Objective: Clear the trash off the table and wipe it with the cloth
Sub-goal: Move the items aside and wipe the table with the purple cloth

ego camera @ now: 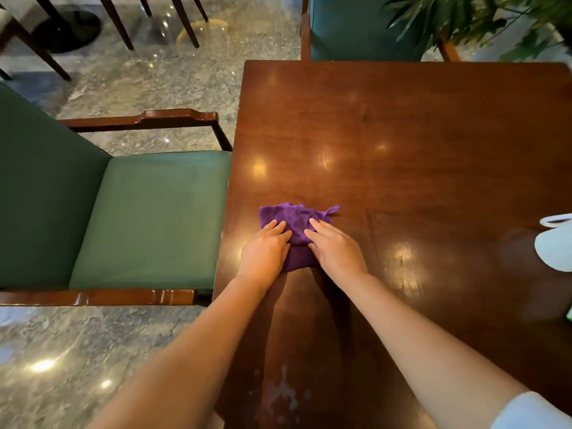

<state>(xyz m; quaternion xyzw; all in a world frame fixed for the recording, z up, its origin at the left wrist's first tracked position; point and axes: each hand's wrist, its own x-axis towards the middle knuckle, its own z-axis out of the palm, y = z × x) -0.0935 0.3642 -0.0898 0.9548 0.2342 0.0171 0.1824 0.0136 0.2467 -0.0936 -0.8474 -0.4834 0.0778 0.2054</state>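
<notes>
Head cam: left hand (265, 252) and right hand (335, 249) both flat, fingers spread, pressing purple cloth (292, 222) onto table (433, 134), gripping nothing.

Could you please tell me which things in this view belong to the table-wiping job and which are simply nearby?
Job: purple cloth; table; left hand and right hand, both flat on the cloth.
Nearby: green chair; plant; white object at table's right edge.

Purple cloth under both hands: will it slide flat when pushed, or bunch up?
The purple cloth looks soft and already rumpled, so it probably bunches at its leading edge. The table is glossy, so it likely glides easily. Both flat palms should keep it spread.
</notes>
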